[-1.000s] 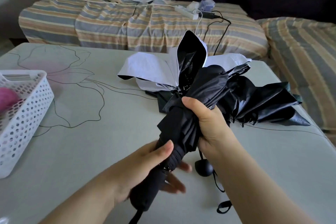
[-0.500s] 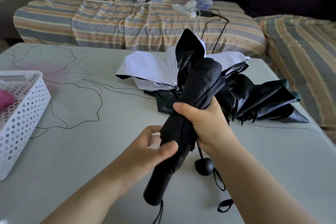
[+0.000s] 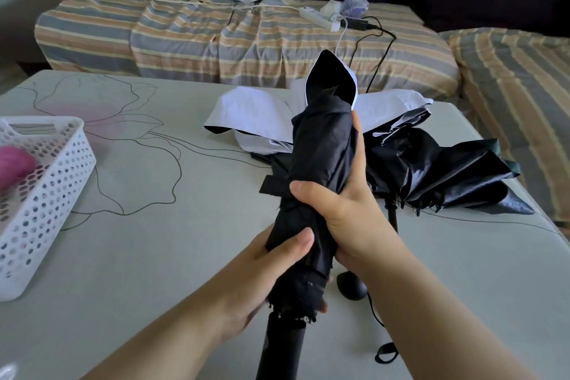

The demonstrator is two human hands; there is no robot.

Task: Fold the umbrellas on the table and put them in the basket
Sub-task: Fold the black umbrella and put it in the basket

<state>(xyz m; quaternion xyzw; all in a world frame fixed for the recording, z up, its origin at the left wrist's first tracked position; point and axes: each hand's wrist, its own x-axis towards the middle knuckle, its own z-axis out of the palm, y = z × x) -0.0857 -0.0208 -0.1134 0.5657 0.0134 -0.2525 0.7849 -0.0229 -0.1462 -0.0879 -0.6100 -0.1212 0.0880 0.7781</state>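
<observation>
Handle [image 3: 282,345] sits nearest me, a black cylinder sticking out below the bunched canopy of the black umbrella [image 3: 320,163] I hold above the table [image 3: 148,256]. My left hand [image 3: 262,281] wraps the lower canopy just above the handle, thumb pressed across the front of the fabric, fingers curled around behind. My right hand [image 3: 345,210] clenches the middle of the same bundle from the right side, thumb across the front and 1 finger stretched up along the cloth. The umbrella tilts away from me, its top toward the sofa. A black strap [image 3: 273,187] pokes out to the left beside my right thumb.

Under my right wrist a round black knob [image 3: 351,287] lies on the table, with a cord loop [image 3: 385,352] near it.

Beyond my hands 2 more umbrellas lie unfolded on the table: a dark one [image 3: 447,176] sprawled to the right, and a white one [image 3: 256,114] with a black lining, 1 flap standing up behind the bundle.

At the far left edge stands the white perforated basket [image 3: 46,194], well apart from the umbrellas, with something pink [image 3: 14,163] inside.

Past the table is a striped sofa [image 3: 185,37] carrying a white power strip [image 3: 317,18] and cables.
</observation>
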